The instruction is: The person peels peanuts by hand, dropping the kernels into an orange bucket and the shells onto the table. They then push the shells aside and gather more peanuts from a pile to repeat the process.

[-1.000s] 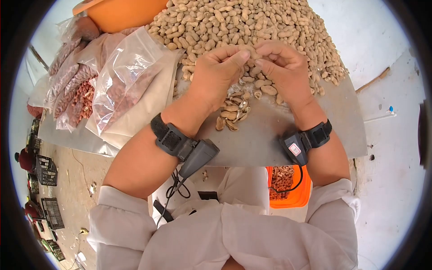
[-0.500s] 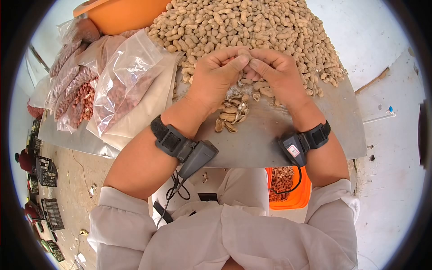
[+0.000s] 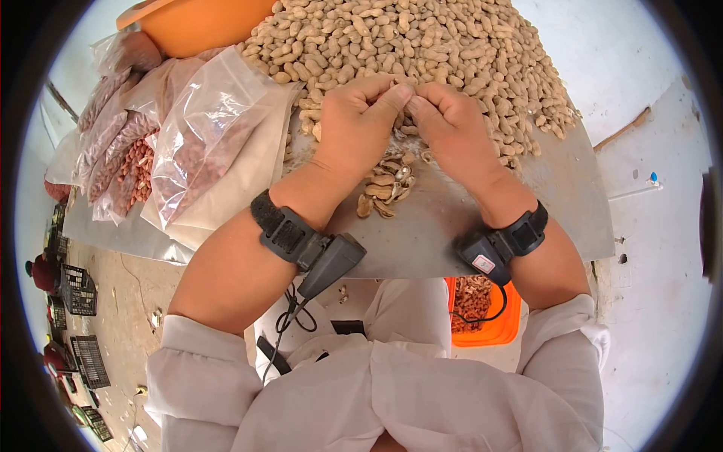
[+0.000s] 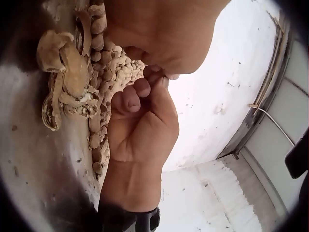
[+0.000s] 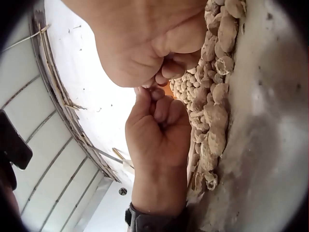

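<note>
Over the front of a heap of unshelled peanuts, my two hands meet at their fingertips. The left hand has its thumb pressed against curled fingers and pinches a peanut, which the fingers mostly hide. From the other side the right hand pinches at the same spot, thumb tip close to the left thumb. The right wrist view shows the left hand with its fingers folded into the palm. Just below the hands, several broken peanut shells lie on the metal tabletop.
Clear plastic bags of red peanut kernels lie at the left of the table, beside a large orange basin. Below the table edge, an orange container holds reddish bits. Black crates stand on the floor at left.
The peanut seen between the fingertips a second ago is now mostly covered by the fingers. My right hand has shifted left and turned inward against the left, which has moved little.
</note>
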Motion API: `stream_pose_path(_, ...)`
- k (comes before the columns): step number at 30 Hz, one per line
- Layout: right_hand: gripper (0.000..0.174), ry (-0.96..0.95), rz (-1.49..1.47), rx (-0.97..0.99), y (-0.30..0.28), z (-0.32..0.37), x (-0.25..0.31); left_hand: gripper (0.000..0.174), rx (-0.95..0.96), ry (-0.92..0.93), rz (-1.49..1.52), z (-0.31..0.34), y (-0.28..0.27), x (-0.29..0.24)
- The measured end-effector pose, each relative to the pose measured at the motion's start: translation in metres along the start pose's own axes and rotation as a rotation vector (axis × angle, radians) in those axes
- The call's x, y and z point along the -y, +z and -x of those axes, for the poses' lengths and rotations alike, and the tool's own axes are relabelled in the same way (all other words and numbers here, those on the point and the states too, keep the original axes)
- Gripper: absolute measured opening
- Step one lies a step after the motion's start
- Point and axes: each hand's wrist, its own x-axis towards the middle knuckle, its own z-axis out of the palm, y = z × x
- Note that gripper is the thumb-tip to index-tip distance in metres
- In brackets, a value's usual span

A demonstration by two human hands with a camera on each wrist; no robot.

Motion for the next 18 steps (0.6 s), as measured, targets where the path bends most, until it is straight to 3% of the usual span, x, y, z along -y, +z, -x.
stream_pose_path(4,0.025,0.203,-0.273,0.038,0.000,0.002,0.008,0.019,0.008,-0.029,-0.033,-0.002,0.000,0.007)
stream_pose_path(7,0.025,0.218,-0.667,0.012,0.004,0.000,-0.011,0.019,0.023,-0.061,0.053,0.000,0.004,0.005)
stream_pose_path(13,0.022,0.306,-0.922,-0.015,0.006,-0.001,-0.004,0.021,0.046,-0.192,0.559,-0.001,0.009,0.010)
stream_pose_path(15,0.021,0.275,-0.895,0.015,0.005,-0.002,-0.007,0.023,0.129,-0.228,0.660,0.000,0.006,0.004)
stream_pose_path(18,0.019,0.224,-0.831,0.032,0.003,-0.003,-0.009,0.023,0.102,-0.338,0.781,-0.003,0.005,0.005)
